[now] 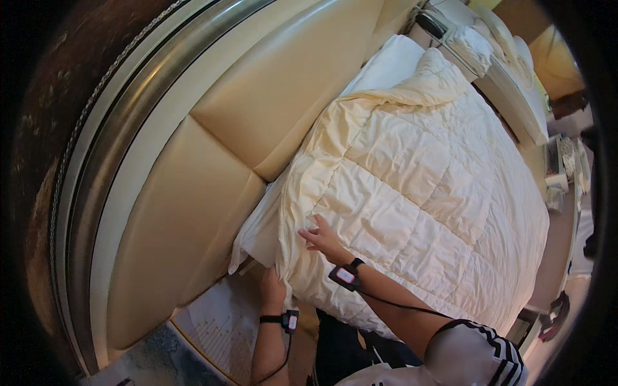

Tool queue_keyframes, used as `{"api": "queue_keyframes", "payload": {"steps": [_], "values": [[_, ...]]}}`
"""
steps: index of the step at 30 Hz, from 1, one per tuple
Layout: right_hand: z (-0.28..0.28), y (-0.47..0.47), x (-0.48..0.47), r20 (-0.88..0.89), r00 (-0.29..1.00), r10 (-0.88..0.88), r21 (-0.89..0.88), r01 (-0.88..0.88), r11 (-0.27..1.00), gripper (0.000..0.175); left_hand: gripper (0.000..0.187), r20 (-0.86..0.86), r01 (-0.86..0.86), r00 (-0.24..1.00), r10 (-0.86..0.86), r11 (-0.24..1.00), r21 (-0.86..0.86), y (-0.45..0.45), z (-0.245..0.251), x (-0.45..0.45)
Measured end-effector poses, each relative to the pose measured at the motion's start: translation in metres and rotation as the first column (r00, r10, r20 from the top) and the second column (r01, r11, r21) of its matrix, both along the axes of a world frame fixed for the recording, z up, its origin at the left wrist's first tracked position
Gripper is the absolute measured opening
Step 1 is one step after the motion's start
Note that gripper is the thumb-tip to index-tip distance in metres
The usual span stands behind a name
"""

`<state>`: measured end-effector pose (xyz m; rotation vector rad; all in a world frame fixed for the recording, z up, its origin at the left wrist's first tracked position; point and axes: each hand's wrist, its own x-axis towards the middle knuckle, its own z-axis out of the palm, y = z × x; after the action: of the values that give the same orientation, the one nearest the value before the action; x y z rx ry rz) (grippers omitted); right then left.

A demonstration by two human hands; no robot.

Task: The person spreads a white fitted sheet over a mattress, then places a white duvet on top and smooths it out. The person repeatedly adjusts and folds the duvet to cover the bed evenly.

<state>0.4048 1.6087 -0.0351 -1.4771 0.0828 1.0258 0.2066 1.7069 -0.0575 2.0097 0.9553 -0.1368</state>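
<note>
A cream quilted comforter (pixel 410 183) covers most of the bed before me, wrinkled and stitched in large squares. Its far end is folded back over a white sheet or pillow (pixel 398 60). My right hand (pixel 326 239) rests on or just over the comforter near its left edge, fingers spread and nothing held. Lower down, my left hand (pixel 273 288) reaches under the comforter's edge at the bed's corner. Its fingers are hidden, so I cannot see whether they grip the cloth. White bedding (pixel 260 236) shows between the comforter and the headboard. Each wrist bears a strapped device with a cable.
The tan padded headboard (pixel 193 202) runs along the left side, beneath a metallic curved trim (pixel 145 91). A patterned panel (pixel 219 321) stands at the lower left. Beyond the bed, a white cabinet (pixel 516 91) has folded cloth items on it. A grey shelf (pixel 560 251) lines the right.
</note>
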Motion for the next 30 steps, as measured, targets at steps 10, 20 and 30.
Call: {"api": "queue_keyframes", "payload": {"steps": [10,20,30], "values": [[0.060,0.104,0.045,-0.187,0.958,-0.217,0.497,0.283,0.820,0.026,0.045,0.346,-0.247,0.938,-0.008,0.684,0.686,0.087,0.115,0.056],[0.009,-0.067,-0.016,-0.438,0.880,-0.183,0.374,0.364,0.853,0.045,0.076,-0.614,0.239,0.789,0.021,0.910,0.338,-0.029,0.048,0.035],[-0.067,-0.555,-0.249,-0.535,0.314,-0.784,0.191,0.949,0.250,0.026,0.070,-0.267,0.787,0.579,-0.770,0.614,-0.062,-0.230,0.034,0.025]]}}
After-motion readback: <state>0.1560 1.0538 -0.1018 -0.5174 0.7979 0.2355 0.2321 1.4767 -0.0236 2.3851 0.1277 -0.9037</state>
